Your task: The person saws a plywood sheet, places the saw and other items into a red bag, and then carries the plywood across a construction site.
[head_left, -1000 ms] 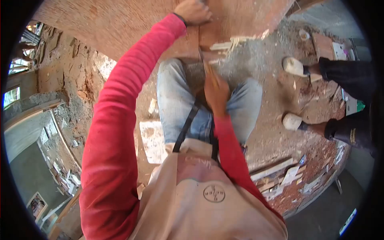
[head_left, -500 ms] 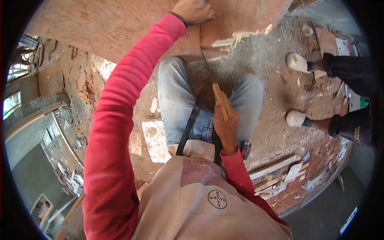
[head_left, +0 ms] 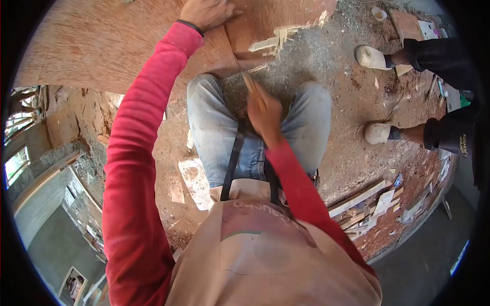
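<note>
A reddish-brown plywood sheet (head_left: 117,46) spans the top of the view, its right end splintered. My left hand (head_left: 208,13) rests on it, fingers partly spread, with a dark band at the wrist. Below the sheet's edge, my right hand (head_left: 264,109) is wrapped round the wooden handle of a saw (head_left: 249,81). The thin blade meets the sheet at a dark line running up toward my left hand; much of the blade is hidden. My right hand is slightly blurred.
Another person's legs and pale shoes (head_left: 373,57) stand at the right. Scrap wood strips (head_left: 360,199) lie on the dirt floor at the lower right. A pale block (head_left: 195,181) sits beside my left leg. Concrete walls (head_left: 51,229) rise at the lower left.
My right hand has moved up toward the sheet with the saw, and less of the blade shows below the edge. The view has shifted, so the sheet and my left hand appear further left.
</note>
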Motion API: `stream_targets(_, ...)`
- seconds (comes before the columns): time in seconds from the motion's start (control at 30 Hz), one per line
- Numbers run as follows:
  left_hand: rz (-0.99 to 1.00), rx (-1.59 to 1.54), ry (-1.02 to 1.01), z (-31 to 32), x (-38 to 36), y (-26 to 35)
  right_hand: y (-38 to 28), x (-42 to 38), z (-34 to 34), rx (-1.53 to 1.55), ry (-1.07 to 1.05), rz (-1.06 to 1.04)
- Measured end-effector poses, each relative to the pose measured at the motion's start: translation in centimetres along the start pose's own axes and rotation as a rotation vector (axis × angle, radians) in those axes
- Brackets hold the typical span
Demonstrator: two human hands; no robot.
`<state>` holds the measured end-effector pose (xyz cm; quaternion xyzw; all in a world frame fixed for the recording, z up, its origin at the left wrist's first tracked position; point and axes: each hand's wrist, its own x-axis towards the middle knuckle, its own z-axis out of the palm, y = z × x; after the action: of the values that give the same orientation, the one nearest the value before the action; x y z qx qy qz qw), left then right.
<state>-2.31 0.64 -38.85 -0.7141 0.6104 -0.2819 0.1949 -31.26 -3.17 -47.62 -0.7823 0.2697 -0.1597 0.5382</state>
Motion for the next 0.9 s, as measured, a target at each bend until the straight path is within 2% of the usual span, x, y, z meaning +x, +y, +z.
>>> stream_targets(0.07, -0.005, 0.039, 0.034, -0.5, 0.3, -0.8, 2.9, 6.5, 5.4, -0.057, 0.036, -0.092)
stream_targets(0.1, -0.003, 0.032, 0.003, -0.4, 0.4, -1.2, 2.2, 6.3, 5.0, -0.044, 0.057, -0.099)
stream_targets(0.17, -0.007, 0.028, -0.024, 0.0, 0.3, -0.5, 0.6, 1.7, 1.9, -0.06, 0.026, -0.07)
stream_targets(0.23, -0.012, 0.039, 0.01, 0.1, 0.5, -0.9, -0.3, -5.7, -2.5, 0.141, 0.181, -0.231)
stream_targets(0.33, 0.018, 0.046, -0.03, -0.7, 0.3, 0.0, -0.2, -5.2, -2.4, 0.103, 0.15, -0.153)
stream_targets(0.37, -0.005, 0.014, 0.009, -0.7, 0.3, -0.2, 0.7, -2.3, -0.6, 0.026, 0.018, 0.053)
stream_targets(0.43, 0.028, -0.02, 0.148, 1.7, -0.5, -1.1, 2.1, 3.9, 4.3, -0.118, 0.085, 0.001)
stream_targets(0.47, 0.038, 0.005, 0.167, 1.4, 0.3, -1.7, 1.7, 4.7, 4.0, -0.106, 0.109, -0.018)
stream_targets(0.6, -0.031, 0.007, 0.147, 0.7, 0.5, -1.3, 0.8, -3.5, -1.3, -0.042, 0.068, -0.036)
stream_targets(0.67, -0.042, -0.014, 0.144, 0.8, 0.2, -0.7, -0.3, -6.6, -3.1, 0.15, 0.199, -0.092)
stream_targets(0.7, -0.032, -0.032, 0.137, 0.8, -0.3, -0.1, 0.1, -5.8, -1.9, 0.146, 0.2, -0.07)
stream_targets(0.77, -0.015, 0.003, 0.154, 0.5, 0.1, -0.7, 1.8, 0.8, 1.9, 0.012, 0.034, 0.021)
stream_targets(0.8, -0.017, 0.029, 0.169, 0.2, 0.5, -1.1, 2.2, 2.7, 3.0, 0.02, 0.046, -0.006)
stream_targets(0.87, -0.017, 0.0, 0.183, -0.2, 0.3, -0.3, 2.0, 4.5, 4.4, -0.083, -0.005, 0.108)
stream_targets(0.9, -0.018, -0.004, 0.145, 0.0, 0.3, -0.3, 2.6, 4.3, 4.1, -0.021, -0.05, 0.11)
